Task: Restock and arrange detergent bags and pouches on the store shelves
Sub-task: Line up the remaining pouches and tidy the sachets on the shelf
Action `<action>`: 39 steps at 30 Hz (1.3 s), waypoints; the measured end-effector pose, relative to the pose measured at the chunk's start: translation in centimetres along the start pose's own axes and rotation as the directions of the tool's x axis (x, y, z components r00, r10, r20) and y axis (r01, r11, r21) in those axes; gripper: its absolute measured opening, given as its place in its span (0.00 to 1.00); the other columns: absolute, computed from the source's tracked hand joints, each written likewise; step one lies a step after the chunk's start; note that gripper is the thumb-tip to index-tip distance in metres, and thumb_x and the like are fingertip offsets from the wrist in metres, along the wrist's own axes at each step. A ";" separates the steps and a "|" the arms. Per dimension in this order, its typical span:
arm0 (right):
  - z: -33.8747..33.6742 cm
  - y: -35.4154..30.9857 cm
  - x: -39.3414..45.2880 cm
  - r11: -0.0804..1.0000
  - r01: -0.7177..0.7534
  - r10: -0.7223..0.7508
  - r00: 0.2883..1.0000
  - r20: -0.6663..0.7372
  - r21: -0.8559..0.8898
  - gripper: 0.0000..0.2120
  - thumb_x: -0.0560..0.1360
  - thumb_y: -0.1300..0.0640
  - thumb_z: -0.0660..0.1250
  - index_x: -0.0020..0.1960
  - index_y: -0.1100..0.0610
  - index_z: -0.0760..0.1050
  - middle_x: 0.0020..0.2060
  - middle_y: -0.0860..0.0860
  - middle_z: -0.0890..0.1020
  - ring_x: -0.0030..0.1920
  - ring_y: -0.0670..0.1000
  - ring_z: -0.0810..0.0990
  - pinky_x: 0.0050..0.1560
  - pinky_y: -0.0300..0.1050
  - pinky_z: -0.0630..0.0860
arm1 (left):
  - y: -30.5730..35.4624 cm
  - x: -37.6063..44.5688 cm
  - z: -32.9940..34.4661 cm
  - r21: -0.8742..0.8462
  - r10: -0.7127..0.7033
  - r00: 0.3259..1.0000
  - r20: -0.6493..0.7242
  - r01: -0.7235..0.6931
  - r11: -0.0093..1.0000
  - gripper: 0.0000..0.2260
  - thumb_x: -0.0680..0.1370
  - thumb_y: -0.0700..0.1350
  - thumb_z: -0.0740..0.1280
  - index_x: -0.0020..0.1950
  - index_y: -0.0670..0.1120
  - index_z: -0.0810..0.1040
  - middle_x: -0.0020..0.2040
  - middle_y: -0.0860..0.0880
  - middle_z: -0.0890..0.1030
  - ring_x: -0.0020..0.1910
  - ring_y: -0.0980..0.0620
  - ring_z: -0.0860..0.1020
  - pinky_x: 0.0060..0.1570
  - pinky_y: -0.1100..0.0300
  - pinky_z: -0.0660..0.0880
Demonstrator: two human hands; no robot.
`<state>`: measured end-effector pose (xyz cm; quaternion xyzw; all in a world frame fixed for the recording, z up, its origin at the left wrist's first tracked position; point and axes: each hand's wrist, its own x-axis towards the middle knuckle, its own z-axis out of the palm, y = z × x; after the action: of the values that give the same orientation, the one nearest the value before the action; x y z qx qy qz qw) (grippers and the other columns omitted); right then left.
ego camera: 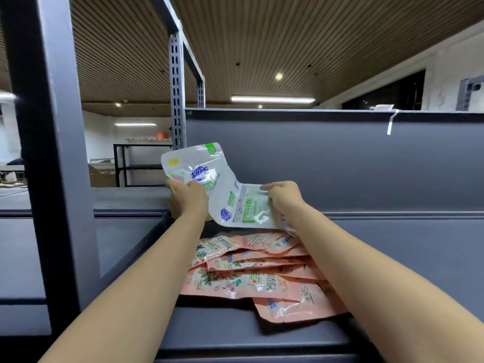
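While we are reaching up to the upper grey shelf (pixel 131 203), we are holding one white-and-green pouch in each hand. The left hand (pixel 187 199) is gripping the lower edge of an upright pouch (pixel 193 166), fingers curled round it, just above the shelf's front edge. The right hand (pixel 284 197) is pinching the far edge of a second pouch (pixel 241 208), which is tilting face-up between the two hands and overlapping the first. Neither pouch is resting on the shelf yet, so far as we can tell.

On the lower shelf (pixel 235 334), a stack of pink pouches (pixel 251 271) is already lying flat and fanned out, one corner overhanging toward the front; we are judging that batch stocked but loosely arranged. The upper tier is showing no other stock in view. We are assessing the task as partly done: pink goods down, white pouches still in hand, placing and squaring-up remaining
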<state>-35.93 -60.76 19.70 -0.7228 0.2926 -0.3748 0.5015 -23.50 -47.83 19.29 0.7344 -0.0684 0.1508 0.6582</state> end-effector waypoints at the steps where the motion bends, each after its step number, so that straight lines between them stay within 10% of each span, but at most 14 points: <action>1: 0.1 0.0 -0.2 0.992 0.043 -0.038 0.998 0.044 -0.118 0.16 0.74 0.66 0.58 0.52 0.57 0.82 0.52 0.54 0.81 0.31 0.47 0.74 0.32 0.37 0.69 | 0.1 -0.2 0.0 0.025 0.006 1.000 0.004 -0.006 1.000 0.12 0.78 0.42 0.57 0.61 0.42 0.66 0.59 0.40 0.77 0.54 0.38 0.75 0.45 0.53 0.69; 4: 0.5 -0.5 -1.4 0.907 0.065 0.060 0.958 0.281 -0.415 0.22 0.71 0.43 0.69 0.59 0.55 0.79 0.62 0.54 0.77 0.55 0.56 0.76 0.54 0.49 0.72 | 0.0 -0.9 -0.4 0.090 0.021 0.999 0.032 -0.024 0.996 0.09 0.78 0.42 0.57 0.57 0.44 0.65 0.58 0.41 0.77 0.52 0.40 0.73 0.43 0.52 0.66; 7: 1.5 -0.8 -3.0 0.588 0.288 0.093 0.904 0.417 -0.756 0.38 0.61 0.27 0.67 0.66 0.43 0.73 0.72 0.49 0.68 0.73 0.62 0.60 0.68 0.66 0.53 | -0.6 -1.2 -0.9 0.078 -0.021 0.999 0.045 0.017 0.997 0.10 0.78 0.42 0.58 0.58 0.44 0.65 0.58 0.41 0.77 0.51 0.39 0.75 0.40 0.55 0.68; 11: 3.2 0.2 -4.3 0.570 0.327 0.075 0.893 0.444 -0.754 0.41 0.64 0.29 0.68 0.69 0.50 0.67 0.66 0.49 0.72 0.62 0.54 0.73 0.55 0.49 0.70 | -0.7 -1.8 -1.4 0.054 -0.055 0.998 0.035 0.053 0.997 0.14 0.77 0.41 0.59 0.62 0.42 0.67 0.62 0.43 0.76 0.57 0.39 0.74 0.44 0.55 0.66; 16: 4.8 0.7 -5.0 0.386 0.309 -0.035 0.946 0.321 -0.869 0.17 0.76 0.47 0.62 0.60 0.56 0.72 0.57 0.53 0.78 0.56 0.58 0.76 0.51 0.48 0.72 | -0.5 -2.6 -2.4 0.041 -0.035 0.997 0.068 0.032 0.999 0.13 0.77 0.42 0.58 0.61 0.43 0.66 0.58 0.41 0.77 0.52 0.39 0.75 0.44 0.52 0.70; 20: 4.0 0.1 -5.2 0.523 0.283 -0.240 0.954 0.179 -0.804 0.12 0.76 0.64 0.58 0.58 0.59 0.73 0.55 0.58 0.79 0.52 0.61 0.77 0.43 0.46 0.68 | -0.7 -2.9 -3.4 0.037 0.005 1.000 0.013 -0.006 0.999 0.10 0.77 0.42 0.57 0.58 0.46 0.65 0.55 0.42 0.78 0.43 0.42 0.71 0.42 0.52 0.67; 25: 1.8 -1.7 -6.8 0.895 0.253 -0.329 0.930 -0.162 -0.367 0.09 0.79 0.59 0.52 0.49 0.57 0.71 0.51 0.59 0.79 0.43 0.60 0.72 0.42 0.46 0.66 | -1.1 -3.6 -3.9 -0.031 0.005 0.999 0.035 -0.004 1.000 0.08 0.75 0.45 0.59 0.52 0.48 0.73 0.51 0.45 0.80 0.44 0.42 0.74 0.43 0.55 0.69; 39: -2.8 -2.1 -14.8 0.957 0.269 -0.288 0.828 -0.481 -0.111 0.08 0.79 0.57 0.53 0.48 0.54 0.71 0.36 0.47 0.74 0.40 0.56 0.73 0.40 0.46 0.67 | 1.2 -10.9 -7.9 -0.193 0.150 0.984 -0.092 -0.165 0.967 0.11 0.80 0.46 0.55 0.56 0.47 0.75 0.48 0.49 0.80 0.41 0.48 0.75 0.38 0.58 0.67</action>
<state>-46.25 -49.68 18.62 -0.6479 0.3092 -0.6094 0.3364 -35.20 -41.25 17.68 0.6505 -0.1159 0.2231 0.7167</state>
